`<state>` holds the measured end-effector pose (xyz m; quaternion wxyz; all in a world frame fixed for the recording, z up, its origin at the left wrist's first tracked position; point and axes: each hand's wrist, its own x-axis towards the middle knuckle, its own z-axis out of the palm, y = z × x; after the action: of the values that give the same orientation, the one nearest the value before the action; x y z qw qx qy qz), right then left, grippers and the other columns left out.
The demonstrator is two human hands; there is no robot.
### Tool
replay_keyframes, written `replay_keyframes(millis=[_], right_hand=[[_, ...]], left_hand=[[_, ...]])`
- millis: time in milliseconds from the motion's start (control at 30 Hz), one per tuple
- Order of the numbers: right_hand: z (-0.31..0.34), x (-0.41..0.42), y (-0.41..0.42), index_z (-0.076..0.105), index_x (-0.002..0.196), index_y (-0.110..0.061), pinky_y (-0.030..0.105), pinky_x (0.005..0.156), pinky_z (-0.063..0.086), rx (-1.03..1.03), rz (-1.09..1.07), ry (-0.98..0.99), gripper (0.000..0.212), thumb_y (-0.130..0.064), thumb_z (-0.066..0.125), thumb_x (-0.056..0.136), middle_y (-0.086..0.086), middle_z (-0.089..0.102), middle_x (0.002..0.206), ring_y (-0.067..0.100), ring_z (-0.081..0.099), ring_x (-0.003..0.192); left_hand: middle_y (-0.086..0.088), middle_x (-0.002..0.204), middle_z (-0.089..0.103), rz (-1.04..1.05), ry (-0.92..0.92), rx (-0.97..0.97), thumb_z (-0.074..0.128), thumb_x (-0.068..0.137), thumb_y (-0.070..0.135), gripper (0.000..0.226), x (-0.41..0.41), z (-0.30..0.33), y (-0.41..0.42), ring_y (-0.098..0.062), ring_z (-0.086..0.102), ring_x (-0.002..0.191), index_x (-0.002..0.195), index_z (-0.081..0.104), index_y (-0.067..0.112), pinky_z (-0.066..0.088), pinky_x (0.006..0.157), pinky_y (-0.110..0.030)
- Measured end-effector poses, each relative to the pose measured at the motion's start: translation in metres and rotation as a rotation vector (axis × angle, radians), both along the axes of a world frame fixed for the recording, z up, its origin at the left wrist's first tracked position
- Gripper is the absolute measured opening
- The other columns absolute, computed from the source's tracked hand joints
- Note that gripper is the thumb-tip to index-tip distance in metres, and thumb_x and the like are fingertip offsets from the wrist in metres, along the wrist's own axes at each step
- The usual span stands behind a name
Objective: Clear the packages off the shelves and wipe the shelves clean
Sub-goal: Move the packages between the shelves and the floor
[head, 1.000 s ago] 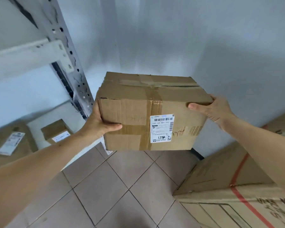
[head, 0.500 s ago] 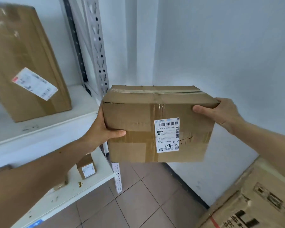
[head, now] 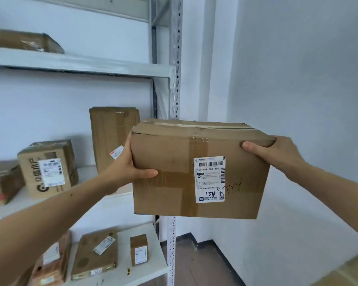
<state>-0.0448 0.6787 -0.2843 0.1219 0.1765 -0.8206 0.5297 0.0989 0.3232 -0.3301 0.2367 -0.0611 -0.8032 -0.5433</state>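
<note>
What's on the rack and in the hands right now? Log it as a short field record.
held: cardboard box, in the air, right of the rack
left hand: grips the box's left edge
right hand: grips the box's upper right corner
middle shelf: tall box, printed box
lower shelf: flat package, small box
top shelf: one box
</note>
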Motion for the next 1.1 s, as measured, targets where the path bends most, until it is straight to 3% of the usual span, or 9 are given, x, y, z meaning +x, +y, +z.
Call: replay_keyframes(millis=[233,500,633,733,833,1100], right_hand=[[0.064,0.03,-0.051,0.065,0.113,-0.034,0.034,0.095,0.052,-0.112,0.123,0.12,0.072,-0.071,0.081,0.054,-0.013,0.068,0.112,0.012,0.064,0.106],[0.152,0.051,-0.125,0.058,0.123,-0.031,0.035,0.096,0.052,-0.308,0.277,0.2,0.072,-0.068,0.078,0.065,-0.015,0.067,0.115,0.01,0.065,0.105],[0.201,0.058,-0.164,0.058,0.124,-0.025,0.036,0.095,0.054,-0.42,0.316,0.234,0.078,-0.065,0.082,0.061,-0.012,0.069,0.114,0.01,0.068,0.103],[0.231,0.061,-0.193,0.057,0.125,-0.026,0.038,0.094,0.055,-0.451,0.328,0.269,0.09,-0.069,0.083,0.05,-0.012,0.07,0.116,0.011,0.068,0.104],[0.254,0.063,-0.222,0.058,0.125,-0.027,0.037,0.094,0.055,-0.48,0.339,0.297,0.09,-0.069,0.083,0.05,-0.013,0.07,0.115,0.011,0.069,0.104],[0.282,0.036,-0.283,0.059,0.123,-0.027,0.037,0.095,0.055,-0.532,0.312,0.315,0.091,-0.067,0.085,0.046,-0.013,0.071,0.114,0.011,0.069,0.104]], left_hand=[[0.022,0.134,0.048,0.089,0.085,-0.055,0.093,0.06,0.018,0.118,0.056,0.071,-0.041,0.008,0.051,0.119,0.148,0.018,0.04,0.048,0.097,-0.022],[0.012,0.136,0.054,0.135,0.195,-0.07,0.091,0.062,0.01,0.112,0.095,0.172,-0.097,-0.007,0.057,0.123,0.146,0.022,0.035,0.054,0.094,-0.038],[0.014,0.133,0.054,0.185,0.251,-0.082,0.086,0.061,0.012,0.107,0.107,0.23,-0.124,-0.005,0.059,0.117,0.145,0.023,0.034,0.059,0.079,-0.032],[0.017,0.13,0.056,0.195,0.302,-0.089,0.086,0.062,0.012,0.107,0.114,0.267,-0.149,-0.005,0.06,0.115,0.145,0.024,0.038,0.058,0.079,-0.036],[0.019,0.128,0.057,0.188,0.342,-0.082,0.084,0.069,0.007,0.103,0.115,0.293,-0.175,-0.004,0.062,0.111,0.145,0.025,0.041,0.06,0.074,-0.037],[0.017,0.134,0.054,0.119,0.413,-0.126,0.088,0.063,0.006,0.114,0.075,0.32,-0.243,0.0,0.058,0.118,0.15,0.021,0.035,0.055,0.086,-0.026]])
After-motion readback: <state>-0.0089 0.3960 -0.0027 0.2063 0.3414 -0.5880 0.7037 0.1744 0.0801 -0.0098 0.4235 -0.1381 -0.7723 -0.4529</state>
